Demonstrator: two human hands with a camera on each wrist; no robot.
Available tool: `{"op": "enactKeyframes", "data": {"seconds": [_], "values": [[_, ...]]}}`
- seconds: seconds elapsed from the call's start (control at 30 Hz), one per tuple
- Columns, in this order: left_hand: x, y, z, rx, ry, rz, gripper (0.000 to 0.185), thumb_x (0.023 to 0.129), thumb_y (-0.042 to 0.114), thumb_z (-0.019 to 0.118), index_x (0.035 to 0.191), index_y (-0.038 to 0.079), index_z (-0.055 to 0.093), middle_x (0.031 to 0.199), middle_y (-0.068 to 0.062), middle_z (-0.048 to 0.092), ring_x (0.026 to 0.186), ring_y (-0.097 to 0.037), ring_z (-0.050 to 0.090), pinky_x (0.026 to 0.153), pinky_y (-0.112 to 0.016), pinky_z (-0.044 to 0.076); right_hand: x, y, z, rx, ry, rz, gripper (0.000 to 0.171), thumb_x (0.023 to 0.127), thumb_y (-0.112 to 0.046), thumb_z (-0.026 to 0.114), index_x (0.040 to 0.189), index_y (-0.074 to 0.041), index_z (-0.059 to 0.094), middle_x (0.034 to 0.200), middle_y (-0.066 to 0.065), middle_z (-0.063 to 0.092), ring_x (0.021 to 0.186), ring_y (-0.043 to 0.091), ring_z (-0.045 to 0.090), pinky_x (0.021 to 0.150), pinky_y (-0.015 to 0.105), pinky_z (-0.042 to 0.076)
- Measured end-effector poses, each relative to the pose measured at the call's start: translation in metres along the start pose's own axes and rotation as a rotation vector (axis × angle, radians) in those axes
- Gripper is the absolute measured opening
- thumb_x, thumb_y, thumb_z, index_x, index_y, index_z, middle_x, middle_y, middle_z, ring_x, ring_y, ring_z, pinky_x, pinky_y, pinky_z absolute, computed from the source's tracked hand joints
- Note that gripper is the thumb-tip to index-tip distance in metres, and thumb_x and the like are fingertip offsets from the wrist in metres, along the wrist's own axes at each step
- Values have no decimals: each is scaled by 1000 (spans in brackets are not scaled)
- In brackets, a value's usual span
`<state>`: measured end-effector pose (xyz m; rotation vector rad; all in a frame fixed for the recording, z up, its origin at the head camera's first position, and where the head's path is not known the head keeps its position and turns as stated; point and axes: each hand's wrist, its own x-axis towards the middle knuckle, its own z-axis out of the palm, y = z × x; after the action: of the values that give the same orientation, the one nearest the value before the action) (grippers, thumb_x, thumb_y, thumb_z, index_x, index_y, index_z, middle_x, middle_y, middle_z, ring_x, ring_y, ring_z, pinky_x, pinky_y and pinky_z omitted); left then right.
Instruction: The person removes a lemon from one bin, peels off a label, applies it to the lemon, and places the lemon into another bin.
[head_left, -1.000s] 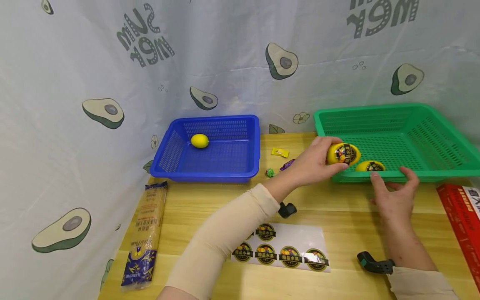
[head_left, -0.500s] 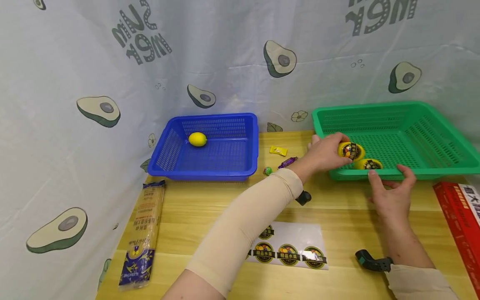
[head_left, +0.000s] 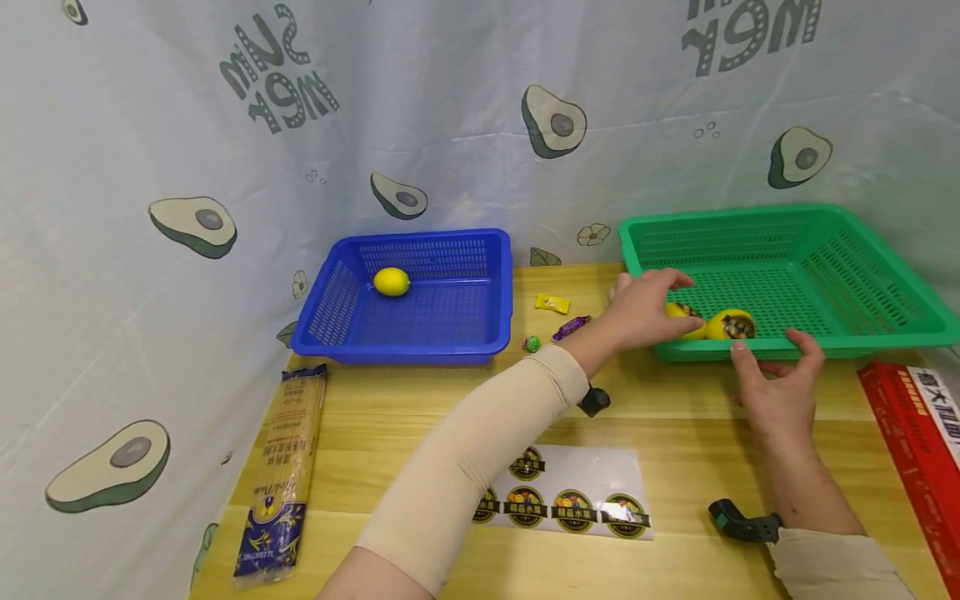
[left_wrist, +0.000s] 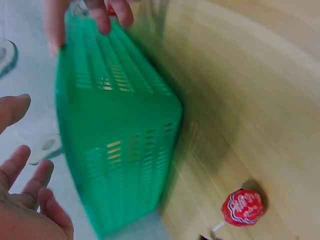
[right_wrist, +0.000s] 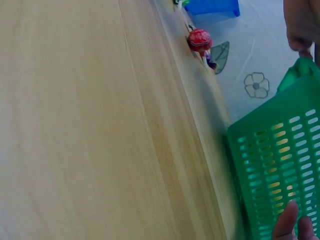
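Observation:
My left hand (head_left: 643, 313) hovers over the near left corner of the green basket (head_left: 862, 342), thumb and fingers spread apart. Beneath it lies a yellow lemon (head_left: 682, 310) with a dark round sticker, partly hidden by the thumb. Beside that one rests a second stickered lemon (head_left: 731, 323). With my right hand (head_left: 780, 404) I hold the basket's near rim; some fingertips reach over the edge, while other fingers (right_wrist: 286, 220) lie against the outer wall. The left wrist view shows the left hand (left_wrist: 30, 200) empty beside the basket.
A blue basket (head_left: 412, 354) with one plain lemon (head_left: 392, 282) stands left. Between the baskets lie wrapped candies (head_left: 552, 303) and a red lollipop (left_wrist: 242, 206). A sticker sheet (head_left: 600, 467), a spaghetti packet (head_left: 281, 475) and a red box (head_left: 907, 450) lie on the table.
My left hand has lowered the stickered lemon into the green basket and let it go; its fingers have spread. The other stickered lemon has turned slightly. The right hand stays at the rim.

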<state>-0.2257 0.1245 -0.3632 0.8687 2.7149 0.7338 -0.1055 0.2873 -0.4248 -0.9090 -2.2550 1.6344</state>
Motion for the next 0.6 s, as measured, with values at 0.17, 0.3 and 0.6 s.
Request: {"op": "enactKeyframes", "data": {"seconds": [0.17,0.3,0.6], "values": [[-31,-6,-8,0,-26,149,56,97,51,65,146,28,51,146,16,54,135,1,45,107,-17,28,1,0,-3,-5,-6,12,73,97,-50,62,152,-47,14,100,-10,45,47,7,59,52,19,50],[-63,-17,-11,-33,-41,218,54,98,46,66,144,23,53,146,10,55,137,-4,46,112,-18,29,0,-1,-4,-23,-14,5,76,97,-50,61,155,-45,11,100,-10,45,48,7,59,54,18,49],[-133,-59,-27,-123,6,200,48,95,39,71,137,21,58,142,2,57,133,-18,51,114,-33,39,-45,-14,35,-65,-36,-147,77,98,-41,64,159,-37,18,109,-2,45,72,-1,53,58,16,48]]}}
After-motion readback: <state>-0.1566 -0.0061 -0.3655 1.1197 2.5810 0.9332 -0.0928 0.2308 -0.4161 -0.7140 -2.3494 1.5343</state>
